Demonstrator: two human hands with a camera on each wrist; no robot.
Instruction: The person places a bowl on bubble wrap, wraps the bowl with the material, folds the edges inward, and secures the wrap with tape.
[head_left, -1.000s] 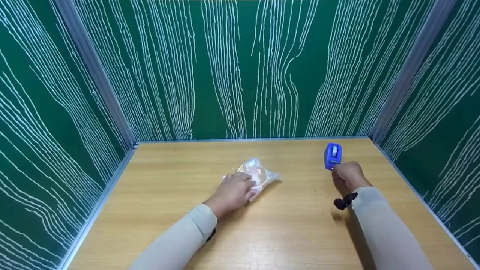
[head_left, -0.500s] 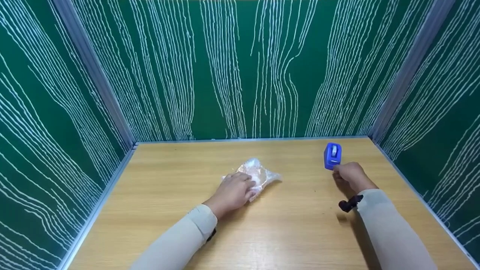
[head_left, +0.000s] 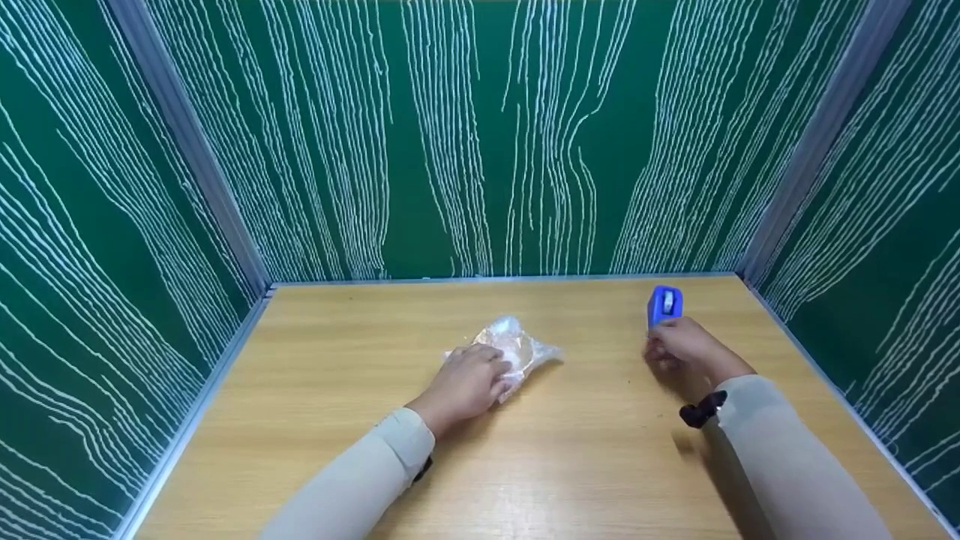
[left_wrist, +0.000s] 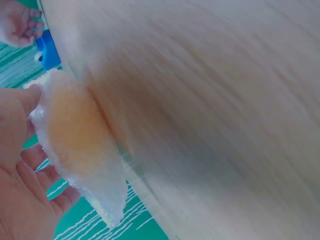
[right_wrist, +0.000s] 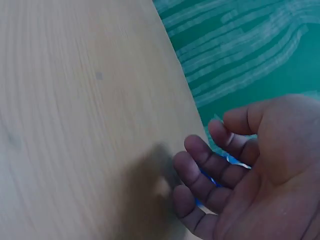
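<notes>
My left hand (head_left: pixel 465 382) holds a clear bubble-wrapped package (head_left: pixel 512 349) down on the wooden table. In the left wrist view the package (left_wrist: pixel 80 125) shows a pale orange colour through its wrapping; the thumb lies at one end and the fingers along its side. At the right, a blue tape dispenser (head_left: pixel 664 300) stands near the back of the table. My right hand (head_left: pixel 686 349) is right in front of it and covers its lower front. Seen from the right wrist, thumb and forefinger pinch together, with a small clear bit of tape (right_wrist: pixel 216 119) at their tips.
The wooden table (head_left: pixel 525 465) is framed by a grey metal edge. Green panels (head_left: pixel 495 150) with white wavy lines rise at the back and on both sides. A dark wrist camera (head_left: pixel 703 410) sits at the right cuff.
My right hand has shifted a little left and up, across the front of the tape dispenser. The left hand and the package have not visibly moved.
</notes>
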